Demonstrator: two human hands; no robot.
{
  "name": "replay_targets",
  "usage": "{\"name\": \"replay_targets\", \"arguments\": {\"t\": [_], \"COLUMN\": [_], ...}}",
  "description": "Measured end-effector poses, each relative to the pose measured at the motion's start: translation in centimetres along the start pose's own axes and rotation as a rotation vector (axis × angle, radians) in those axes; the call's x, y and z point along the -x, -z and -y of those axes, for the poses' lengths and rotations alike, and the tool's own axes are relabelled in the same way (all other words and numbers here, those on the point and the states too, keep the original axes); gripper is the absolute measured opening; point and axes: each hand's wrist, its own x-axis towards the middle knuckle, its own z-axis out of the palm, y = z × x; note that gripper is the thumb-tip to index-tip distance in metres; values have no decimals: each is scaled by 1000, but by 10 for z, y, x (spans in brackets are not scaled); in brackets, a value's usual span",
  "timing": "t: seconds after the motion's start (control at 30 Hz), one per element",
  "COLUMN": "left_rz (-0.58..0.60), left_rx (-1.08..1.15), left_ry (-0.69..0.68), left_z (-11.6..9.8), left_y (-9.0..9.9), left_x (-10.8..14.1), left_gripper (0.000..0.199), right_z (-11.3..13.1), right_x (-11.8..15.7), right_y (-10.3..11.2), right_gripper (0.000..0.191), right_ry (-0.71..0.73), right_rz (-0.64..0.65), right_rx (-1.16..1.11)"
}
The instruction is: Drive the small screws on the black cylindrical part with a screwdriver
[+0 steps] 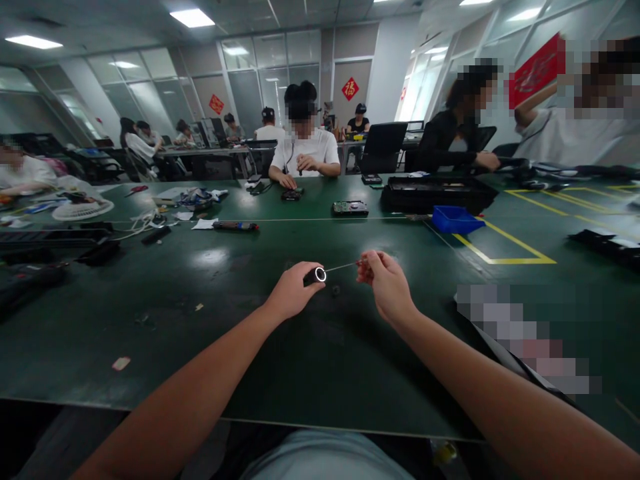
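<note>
My left hand (294,291) is closed around a dark cylindrical object (315,275) with a bright ring on its end, held above the green table (200,360). From that end a thin metal rod (342,267) reaches across to my right hand (383,280), whose fingers are pinched on its reddish far end. Whether the rod enters the cylinder or only touches it is too small to tell. A small dark piece (335,291) lies on the table just below the rod.
Beyond my hands are a circuit-board device (350,209), a screwdriver-like tool (236,227), a blue bin (457,219) and a long black tray (440,195). A person (304,150) works across the table. A pixelated flat item (525,340) lies at the right.
</note>
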Motion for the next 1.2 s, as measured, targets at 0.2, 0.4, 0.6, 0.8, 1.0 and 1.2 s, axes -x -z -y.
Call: {"name": "replay_targets", "arguments": {"t": [0.2,0.4,0.6,0.8,1.0,1.2], "left_rz": [18,58,172,373,458,474], "left_rx": [62,44,-146,-459,-612,-590], "left_ry": [90,155,38,-68,-115,-75], "left_z": [-2,-10,-17,-20,-22,-22], "left_y": [3,6,3,-13,-25,-19], "left_x": [-1,-2,-12,-27,-35,-36], "left_gripper": [41,43,29,39,38,33], "right_z": [5,14,21,21,22,22], "right_x": [-2,0,1,2,3,4], "right_y": [1,1,3,5,4,4], "right_gripper": [26,21,17,16,17,19], "right_ry": [9,55,109,119,139,147], "right_rz": [-7,-12,-18,3,13,29], "right_rx": [-103,-93,-73,-63,-26,8]}}
